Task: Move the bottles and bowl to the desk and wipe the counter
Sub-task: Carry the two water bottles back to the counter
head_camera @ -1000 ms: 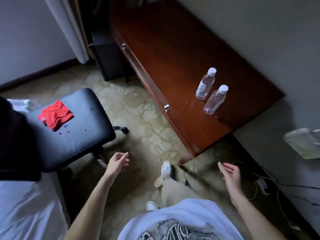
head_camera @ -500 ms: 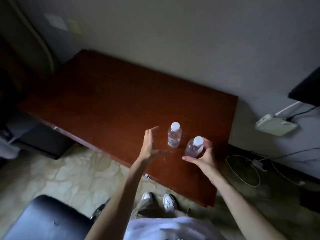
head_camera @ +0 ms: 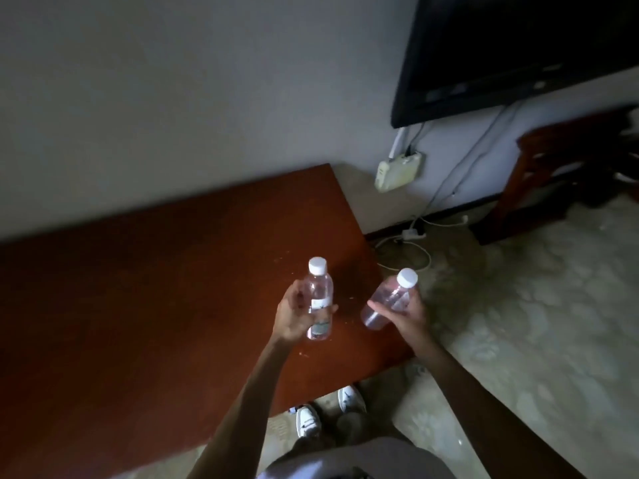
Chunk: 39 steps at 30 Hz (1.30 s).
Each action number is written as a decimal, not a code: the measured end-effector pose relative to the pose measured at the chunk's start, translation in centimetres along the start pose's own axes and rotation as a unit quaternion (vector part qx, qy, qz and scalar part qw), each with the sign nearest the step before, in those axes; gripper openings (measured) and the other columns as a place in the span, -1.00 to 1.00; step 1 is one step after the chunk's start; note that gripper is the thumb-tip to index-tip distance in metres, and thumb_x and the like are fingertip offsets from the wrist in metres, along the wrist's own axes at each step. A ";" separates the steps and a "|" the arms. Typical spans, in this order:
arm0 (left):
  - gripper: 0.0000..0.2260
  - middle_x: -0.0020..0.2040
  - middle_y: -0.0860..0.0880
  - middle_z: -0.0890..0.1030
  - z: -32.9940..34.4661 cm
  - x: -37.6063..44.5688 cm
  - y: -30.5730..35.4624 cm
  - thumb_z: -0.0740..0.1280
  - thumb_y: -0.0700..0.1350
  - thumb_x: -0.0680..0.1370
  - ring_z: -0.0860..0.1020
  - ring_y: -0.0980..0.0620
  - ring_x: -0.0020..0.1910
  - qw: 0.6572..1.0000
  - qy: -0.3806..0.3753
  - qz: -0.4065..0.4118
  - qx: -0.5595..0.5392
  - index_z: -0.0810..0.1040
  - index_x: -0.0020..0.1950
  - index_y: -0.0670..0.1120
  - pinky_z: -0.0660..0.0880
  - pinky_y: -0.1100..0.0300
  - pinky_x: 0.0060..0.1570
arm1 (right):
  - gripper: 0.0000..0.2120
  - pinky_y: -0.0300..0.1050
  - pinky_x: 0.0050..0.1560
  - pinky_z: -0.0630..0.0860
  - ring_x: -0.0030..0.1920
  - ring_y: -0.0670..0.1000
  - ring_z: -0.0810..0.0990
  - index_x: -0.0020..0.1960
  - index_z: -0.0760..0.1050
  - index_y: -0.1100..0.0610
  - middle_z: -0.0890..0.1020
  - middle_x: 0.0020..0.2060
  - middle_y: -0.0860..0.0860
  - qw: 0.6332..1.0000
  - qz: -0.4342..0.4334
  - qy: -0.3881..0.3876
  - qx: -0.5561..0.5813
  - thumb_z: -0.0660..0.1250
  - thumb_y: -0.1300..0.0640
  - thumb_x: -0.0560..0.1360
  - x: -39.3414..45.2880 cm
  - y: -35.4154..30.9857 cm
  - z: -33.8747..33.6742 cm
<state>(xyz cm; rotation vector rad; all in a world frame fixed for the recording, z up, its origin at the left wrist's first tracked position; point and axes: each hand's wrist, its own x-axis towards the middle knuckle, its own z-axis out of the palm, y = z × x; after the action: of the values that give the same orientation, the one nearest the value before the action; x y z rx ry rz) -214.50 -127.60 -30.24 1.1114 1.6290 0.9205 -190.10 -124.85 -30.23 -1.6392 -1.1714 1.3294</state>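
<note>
Two clear plastic bottles with white caps are in my hands above the right end of the dark red wooden counter. My left hand grips the labelled bottle, held upright. My right hand holds the plain bottle, tilted with its cap up and to the right, just past the counter's right edge. No bowl is in view.
A black TV hangs on the wall at upper right, with a white box and cables below it. A dark wooden piece of furniture stands at the right. Patterned carpet covers the floor. My shoes stand at the counter's front edge.
Both hands have closed on the bottles and lifted them off the counter. The view has swung to the right, bringing the TV into sight.
</note>
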 end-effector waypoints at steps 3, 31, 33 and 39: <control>-0.38 0.02 -0.01 0.68 2.4 0.5 1.6 0.63 0.08 0.15 0.67 -0.01 0.00 0.998 -0.051 -0.017 -0.039 0.52 0.11 -0.09 0.62 0.08 -0.02 | -0.30 0.24 0.13 0.56 0.04 0.10 0.67 0.07 0.53 0.05 0.68 -0.01 0.06 0.996 0.025 0.087 0.027 0.63 -0.25 0.06 -2.0 1.6 -4.2; -0.54 0.01 0.04 0.62 60.7 -1.7 21.1 0.55 -0.27 0.35 0.64 0.18 -0.08 0.897 -0.429 0.060 0.082 0.49 0.19 -0.15 0.57 0.35 -0.25 | -0.35 -0.10 0.15 0.56 0.12 -0.10 0.60 0.25 0.41 0.09 0.60 0.06 -0.12 0.866 0.115 0.469 0.132 0.60 0.00 0.27 -9.5 13.4 -53.4; -0.53 0.05 0.00 0.62 65.6 -1.1 23.6 0.55 -0.28 0.36 0.64 0.26 -0.10 0.893 -0.437 0.077 0.080 0.48 0.21 -0.18 0.58 0.34 -0.21 | -0.34 -0.14 0.12 0.55 0.09 -0.14 0.59 0.26 0.40 0.11 0.59 0.06 -0.12 0.860 0.104 0.483 0.127 0.60 -0.01 0.27 -8.5 13.4 -58.6; -0.53 0.02 -0.02 0.61 78.9 1.1 28.1 0.54 -0.31 0.37 0.65 0.22 -0.11 0.884 -0.449 0.095 0.090 0.44 0.21 -0.18 0.59 0.32 -0.21 | -0.33 -0.33 -0.07 0.50 0.05 -0.16 0.59 0.28 0.40 0.09 0.60 0.06 -0.08 0.832 0.102 0.523 0.152 0.60 -0.01 0.27 -3.1 15.8 -69.8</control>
<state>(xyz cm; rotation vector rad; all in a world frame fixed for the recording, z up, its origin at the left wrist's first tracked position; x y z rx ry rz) -132.29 -111.77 -27.58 1.5391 0.8439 0.2584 -118.88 -132.01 -28.53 -1.8481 -0.1125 0.4716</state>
